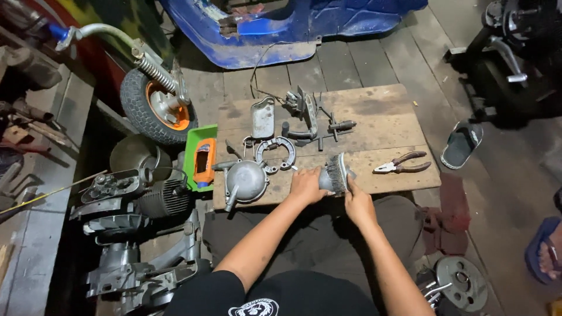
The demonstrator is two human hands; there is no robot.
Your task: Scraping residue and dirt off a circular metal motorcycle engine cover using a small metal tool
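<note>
Both hands are on a finned grey metal engine cylinder (335, 174) lying on a wooden board (380, 114). My left hand (305, 186) grips its left end and my right hand (358, 202) holds its right side from below. Left of the cylinder lie a round grey metal cover (244, 179) and curved brake shoes (275, 153). Pliers with dark red handles (403, 164) rest on the board just to the right.
Small metal parts and bolts (310, 117) and a flat metal plate (263, 117) lie further back on the board. A green tray with an orange bottle (203, 161), an engine block (152, 196) and a small wheel (157, 105) are left. A blue scooter body (281, 26) is behind, a sandal (462, 143) to the right.
</note>
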